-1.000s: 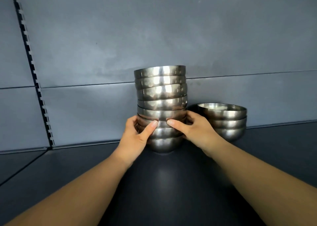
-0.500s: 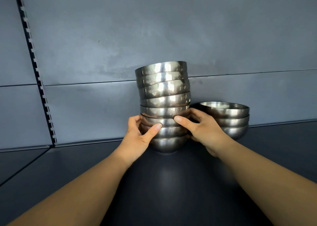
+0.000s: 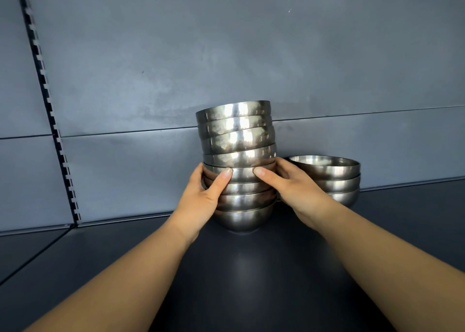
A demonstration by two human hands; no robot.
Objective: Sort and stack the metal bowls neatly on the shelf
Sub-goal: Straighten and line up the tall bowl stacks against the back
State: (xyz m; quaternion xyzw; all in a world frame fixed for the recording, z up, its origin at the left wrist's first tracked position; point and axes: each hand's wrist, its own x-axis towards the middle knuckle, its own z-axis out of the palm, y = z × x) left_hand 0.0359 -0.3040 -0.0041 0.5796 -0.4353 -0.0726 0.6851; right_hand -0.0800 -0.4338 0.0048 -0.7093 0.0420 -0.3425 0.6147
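A tall stack of several nested metal bowls [image 3: 237, 140] stands on the dark shelf [image 3: 251, 276], close to the back wall. My left hand [image 3: 201, 200] clasps the stack's left side around its middle bowls, thumb across the front. On the opposite side my right hand [image 3: 289, 188] clasps the same bowls, its thumb also on the front. The upper bowls sit slightly tilted and uneven. Just to the right stands a short stack of three bowls [image 3: 332, 178], partly hidden behind my right hand.
A grey panelled back wall [image 3: 226, 54] rises right behind both stacks. A slotted black upright rail [image 3: 50, 110] runs down the wall at the left. Shelf surface extends to the left, front and far right.
Both hands slid up the tall stack from the lower bowls to the middle ones, thumbs closer together. The stack sits slightly further right in view. The short stack stayed put.
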